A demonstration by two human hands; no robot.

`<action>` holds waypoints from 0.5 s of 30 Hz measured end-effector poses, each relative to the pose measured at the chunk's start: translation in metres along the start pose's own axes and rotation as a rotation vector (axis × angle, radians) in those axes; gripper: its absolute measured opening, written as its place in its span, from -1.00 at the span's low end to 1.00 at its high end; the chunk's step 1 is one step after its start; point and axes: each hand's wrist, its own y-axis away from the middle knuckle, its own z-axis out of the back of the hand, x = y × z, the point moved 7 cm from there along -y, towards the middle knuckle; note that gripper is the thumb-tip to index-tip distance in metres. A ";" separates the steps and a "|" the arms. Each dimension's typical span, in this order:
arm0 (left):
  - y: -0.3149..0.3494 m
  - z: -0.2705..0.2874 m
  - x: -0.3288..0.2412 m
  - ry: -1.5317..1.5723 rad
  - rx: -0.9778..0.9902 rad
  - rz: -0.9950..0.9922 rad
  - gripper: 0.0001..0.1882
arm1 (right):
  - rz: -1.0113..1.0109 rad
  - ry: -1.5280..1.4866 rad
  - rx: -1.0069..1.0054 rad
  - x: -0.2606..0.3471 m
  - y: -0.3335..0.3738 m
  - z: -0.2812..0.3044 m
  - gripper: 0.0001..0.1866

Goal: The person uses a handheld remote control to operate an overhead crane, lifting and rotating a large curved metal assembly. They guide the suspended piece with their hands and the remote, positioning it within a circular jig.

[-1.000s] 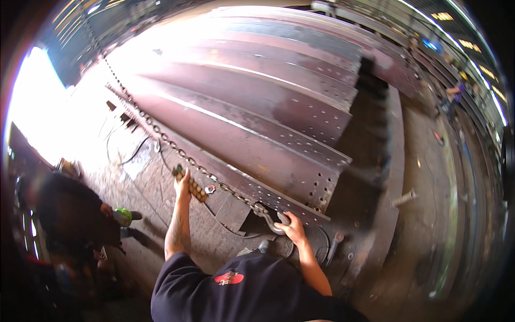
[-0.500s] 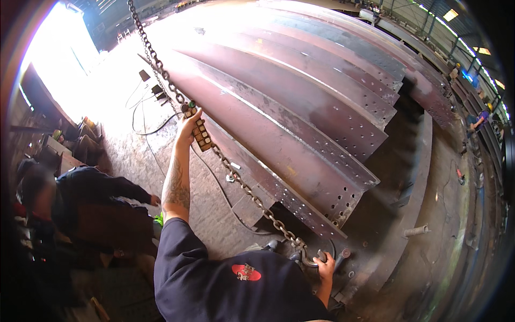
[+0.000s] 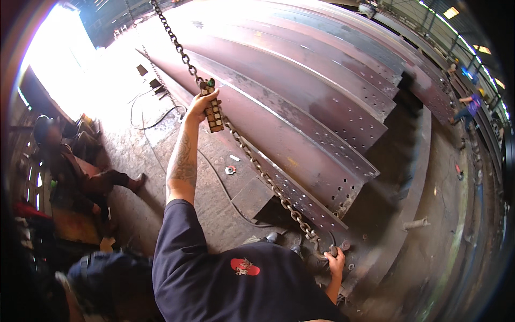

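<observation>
Chain (image 3: 252, 155) taut, hook at beam end (image 3: 343, 214): right hand (image 3: 337, 261) closed on the hook, left hand (image 3: 201, 104) clasping pendant control (image 3: 213, 110); beam apparently not yet lifted.

The chain (image 3: 241, 145) runs off the top edge, so I can't see what it hangs from, and its hook by my right hand (image 3: 337, 262) is too small to tell.

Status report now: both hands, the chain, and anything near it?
Left hand gripping button remote. Right hand at chain hook end, by steel beams. Seated person off left.
</observation>
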 end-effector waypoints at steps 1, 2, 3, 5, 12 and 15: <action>-0.003 -0.001 -0.001 0.000 -0.006 -0.003 -0.62 | 0.016 0.009 0.010 0.001 0.001 0.000 -0.66; -0.007 -0.002 0.003 -0.020 -0.003 0.023 -0.62 | -0.022 -0.002 0.014 -0.005 0.001 -0.002 -0.64; -0.013 -0.002 0.006 -0.041 0.000 0.049 -0.63 | -0.008 0.005 0.014 -0.007 0.001 -0.002 -0.63; -0.027 -0.004 0.009 -0.057 0.045 0.067 -0.63 | 0.013 0.015 0.007 -0.012 0.004 -0.001 -0.60; -0.065 0.019 0.037 -0.049 0.092 0.121 -0.68 | 0.045 0.094 -0.047 -0.066 0.003 0.006 -0.62; -0.054 0.013 0.035 -0.059 0.114 0.073 -0.56 | -0.155 0.057 0.065 -0.055 0.005 0.008 -0.53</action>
